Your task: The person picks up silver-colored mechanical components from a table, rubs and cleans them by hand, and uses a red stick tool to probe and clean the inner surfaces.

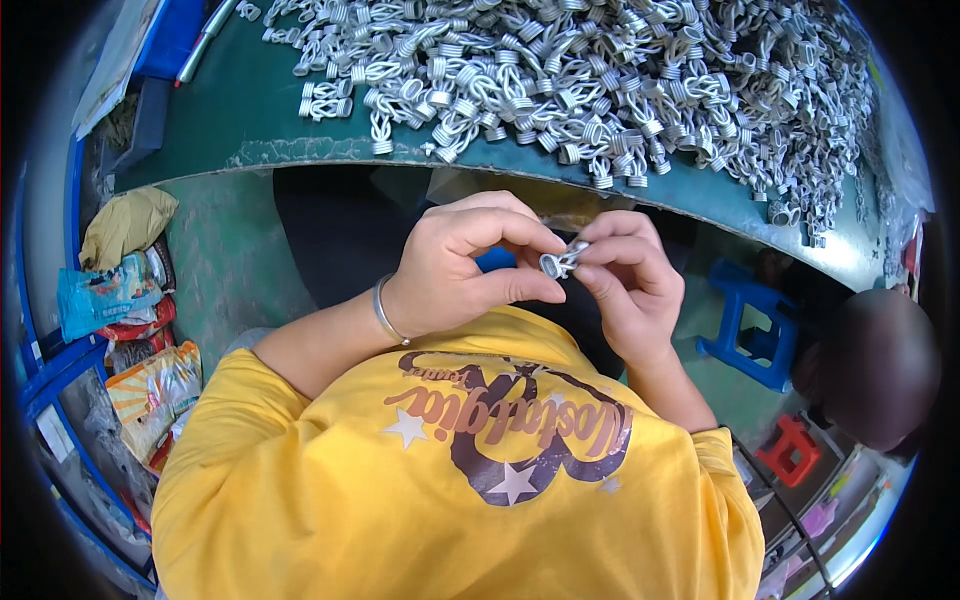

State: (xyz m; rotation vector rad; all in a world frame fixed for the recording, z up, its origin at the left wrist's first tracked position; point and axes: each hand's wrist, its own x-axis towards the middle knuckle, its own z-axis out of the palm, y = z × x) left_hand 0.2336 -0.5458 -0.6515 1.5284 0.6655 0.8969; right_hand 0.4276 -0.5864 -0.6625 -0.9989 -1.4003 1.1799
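Note:
A small silver-grey metal piece (556, 264), with a round hollow end and a looped part, is held up between my hands in front of my chest. My right hand (632, 280) pinches its looped end with thumb and fingertips. From the other side, the thumb and forefinger of my left hand (470, 258) close about the round end. My left hand's other fingers are curled and partly hidden. A large heap of similar looped pieces (520, 85) covers much of the green tabletop (230, 125) beyond my hands.
Bags and packets (150, 385) sit on a blue-framed rack at left. On the right stand a blue stool (748, 325) and a red stool (790, 450). A dark rounded shape (875, 370) is near them. A pen-like tool (205, 40) lies at the table's far left.

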